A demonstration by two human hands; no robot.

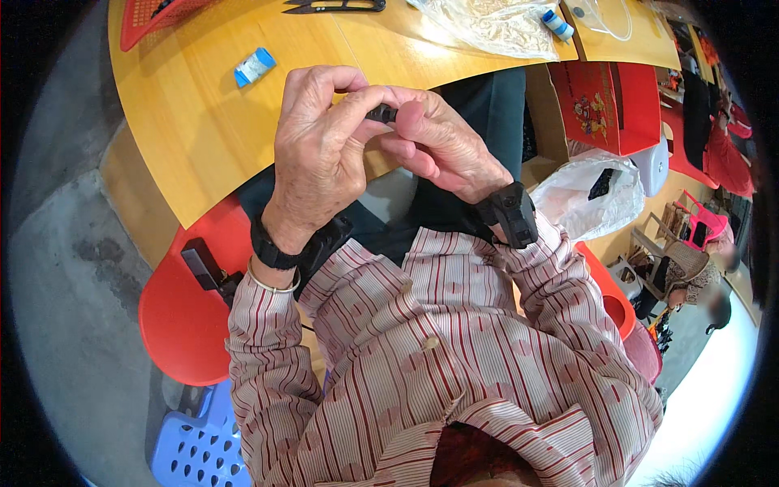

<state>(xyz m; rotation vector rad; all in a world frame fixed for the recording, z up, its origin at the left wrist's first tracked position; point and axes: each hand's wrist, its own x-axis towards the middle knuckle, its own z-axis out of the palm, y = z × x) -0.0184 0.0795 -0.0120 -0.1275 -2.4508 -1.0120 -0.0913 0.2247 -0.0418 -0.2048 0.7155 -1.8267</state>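
Both my hands meet over the near edge of the yellow wooden table (187,122). Between them is a small black piece (381,114), mostly covered by fingers, so its kind cannot be made out. The fingers of my left hand (320,146) pinch it from the left. My right hand (446,146) is closed around its other end, thumb raised beside it. A small blue and white roll (255,67) lies on the table just left of my left hand. Farther off, black thread snips (333,7) rest at the far edge.
A red basket (150,24) stands far left, a clear plastic bag (487,28) and another blue and white roll (557,26) far right. To my right are a red box (641,105) and a white plastic bag (588,199). A person (714,304) sits beyond.
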